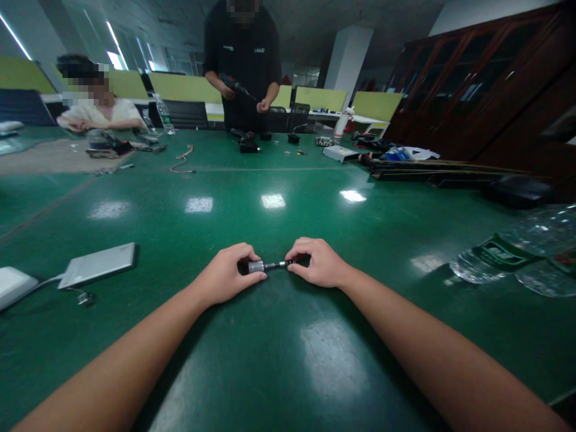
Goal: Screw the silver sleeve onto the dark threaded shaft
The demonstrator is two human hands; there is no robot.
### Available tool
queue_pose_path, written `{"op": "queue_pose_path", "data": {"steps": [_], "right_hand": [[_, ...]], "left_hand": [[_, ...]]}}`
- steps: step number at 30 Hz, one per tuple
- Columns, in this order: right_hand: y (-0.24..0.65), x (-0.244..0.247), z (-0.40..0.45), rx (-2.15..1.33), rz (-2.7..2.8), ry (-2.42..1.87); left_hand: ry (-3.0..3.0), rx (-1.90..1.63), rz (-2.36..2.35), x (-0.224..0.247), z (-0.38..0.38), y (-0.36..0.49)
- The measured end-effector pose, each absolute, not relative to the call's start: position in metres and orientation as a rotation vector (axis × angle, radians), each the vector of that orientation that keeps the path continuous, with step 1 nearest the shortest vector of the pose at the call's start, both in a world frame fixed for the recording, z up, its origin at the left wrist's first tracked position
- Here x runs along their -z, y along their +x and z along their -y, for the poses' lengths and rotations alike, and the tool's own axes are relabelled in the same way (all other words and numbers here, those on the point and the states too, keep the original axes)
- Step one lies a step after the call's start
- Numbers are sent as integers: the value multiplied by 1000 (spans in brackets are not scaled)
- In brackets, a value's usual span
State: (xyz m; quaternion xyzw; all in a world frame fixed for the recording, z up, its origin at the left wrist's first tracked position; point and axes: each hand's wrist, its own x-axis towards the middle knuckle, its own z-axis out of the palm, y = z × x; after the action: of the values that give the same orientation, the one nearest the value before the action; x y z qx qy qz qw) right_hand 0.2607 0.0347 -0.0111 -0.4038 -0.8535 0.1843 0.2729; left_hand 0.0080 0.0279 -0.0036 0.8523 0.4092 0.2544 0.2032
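Left hand (224,273): I see it gripping a grey cylinder (256,266).
Right hand (320,263): pinching the thin shaft (275,264) by its dark end.
Tabletop (238,360): glossy green.
Bottles (497,258): clear plastic, well right.

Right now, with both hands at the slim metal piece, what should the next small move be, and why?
Probably a slight twist of the dark end by the right hand, the left hand steadying the silver cylinder: each hand pinches its own end, and a thin rod runs straight between them. Whether the parts separate, I can't tell.
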Motion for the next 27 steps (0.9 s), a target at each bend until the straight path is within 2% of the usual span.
{"op": "queue_pose_path", "data": {"steps": [13, 27], "right_hand": [[231, 11, -18, -480, 2375, -981], [231, 13, -19, -469, 2396, -933]], "left_hand": [[2377, -670, -971, 2, -24, 9], [2392, -670, -1030, 3, -25, 10]]}}
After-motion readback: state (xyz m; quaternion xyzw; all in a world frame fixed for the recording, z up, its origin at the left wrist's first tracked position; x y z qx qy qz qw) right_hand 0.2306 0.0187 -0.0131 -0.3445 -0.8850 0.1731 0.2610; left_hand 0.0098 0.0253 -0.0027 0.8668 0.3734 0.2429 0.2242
